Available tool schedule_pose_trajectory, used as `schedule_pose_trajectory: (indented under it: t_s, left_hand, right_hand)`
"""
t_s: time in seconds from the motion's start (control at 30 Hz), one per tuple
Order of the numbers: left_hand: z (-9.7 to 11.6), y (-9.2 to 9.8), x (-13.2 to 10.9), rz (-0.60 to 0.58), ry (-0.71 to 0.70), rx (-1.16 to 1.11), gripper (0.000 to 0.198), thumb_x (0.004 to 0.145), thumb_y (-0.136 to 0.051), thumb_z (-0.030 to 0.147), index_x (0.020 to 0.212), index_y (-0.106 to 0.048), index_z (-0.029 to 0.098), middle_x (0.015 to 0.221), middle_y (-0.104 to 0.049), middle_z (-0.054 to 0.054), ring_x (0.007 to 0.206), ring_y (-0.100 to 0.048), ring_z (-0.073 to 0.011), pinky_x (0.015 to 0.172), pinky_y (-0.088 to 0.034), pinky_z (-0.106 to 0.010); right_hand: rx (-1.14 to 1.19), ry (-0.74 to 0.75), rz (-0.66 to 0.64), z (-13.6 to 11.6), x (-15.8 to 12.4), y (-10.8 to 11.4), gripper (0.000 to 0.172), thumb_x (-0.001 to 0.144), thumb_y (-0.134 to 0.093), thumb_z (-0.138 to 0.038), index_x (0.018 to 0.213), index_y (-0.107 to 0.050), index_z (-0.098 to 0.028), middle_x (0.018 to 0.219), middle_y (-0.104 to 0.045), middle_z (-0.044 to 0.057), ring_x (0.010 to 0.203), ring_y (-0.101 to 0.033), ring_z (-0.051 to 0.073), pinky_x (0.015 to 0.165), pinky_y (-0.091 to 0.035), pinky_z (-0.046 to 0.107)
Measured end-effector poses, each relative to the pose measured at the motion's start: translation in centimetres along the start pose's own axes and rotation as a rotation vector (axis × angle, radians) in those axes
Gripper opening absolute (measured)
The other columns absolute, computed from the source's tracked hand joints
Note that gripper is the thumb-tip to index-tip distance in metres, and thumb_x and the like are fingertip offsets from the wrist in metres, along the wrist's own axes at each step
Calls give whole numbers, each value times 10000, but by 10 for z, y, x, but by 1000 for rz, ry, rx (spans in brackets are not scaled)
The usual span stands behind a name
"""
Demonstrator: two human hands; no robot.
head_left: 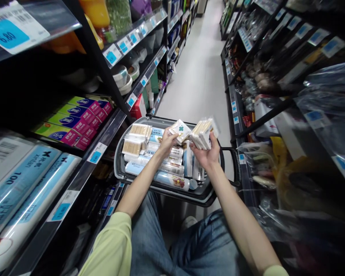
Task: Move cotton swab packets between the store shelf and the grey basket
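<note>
My left hand (168, 141) is closed on a small white pack of cotton swabs (181, 130) with a green clover mark. In my right hand (207, 152) is a stack of several similar swab packs (201, 133), gripped on edge. The two hands are close together above a grey shopping basket (119, 168) with a black handle (236, 166). Inside it, bundles of pale wooden-stick swabs (133, 147) lie at the left. Several rolls in blue and white wrapping (171, 180) fill the middle. My wrists and the packs hide part of the contents.
A shelf of large blue-and-white rolls (31, 203) and pink-green boxes (77, 124) stands close on the left. Plastic-wrapped goods (276, 165) hang or lie along the right rack. The pale aisle floor (201, 69) runs ahead between the racks. My knees are below the basket.
</note>
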State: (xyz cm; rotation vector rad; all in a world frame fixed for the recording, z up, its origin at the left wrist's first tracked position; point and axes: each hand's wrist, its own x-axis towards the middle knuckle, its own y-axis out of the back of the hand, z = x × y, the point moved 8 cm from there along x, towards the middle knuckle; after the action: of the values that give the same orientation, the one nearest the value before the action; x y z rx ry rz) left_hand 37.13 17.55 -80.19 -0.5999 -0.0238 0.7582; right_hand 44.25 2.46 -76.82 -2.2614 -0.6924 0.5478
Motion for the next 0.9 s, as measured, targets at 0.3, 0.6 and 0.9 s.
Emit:
schedule_pose_trajectory:
  t_s: [0.3,0.6,0.9]
  left_hand:
    - [5,-12,3,-163,-135,84,665,688,-841,314,1301,-592,244,1225,-692,-48,1184,-631,-241,1045,-492,-364]
    - [17,10,4,21,-201,262,578,593,-908,413,1047,-641,175,827,-698,-16,737,-656,-158,733,-532,-274]
    - [3,11,18,-73,-126,210,312,768,-764,440,894,-668,172,917,-705,-31,910,-665,-181,814,-526,-275]
  right_hand:
    - [-6,40,70,0,4,6,291,818,-726,-459,1032,-695,-264,1014,-761,-17,857,-714,172,586,-542,251]
    - [-155,80,66,1,9,16,389,758,-783,-509,1046,-682,-268,1050,-754,-2,933,-722,196,668,-591,275]
    - [-631,175,-123,18,-2,-13,584,658,-906,-441,1108,-609,-215,1063,-725,40,988,-679,216,955,-544,379]
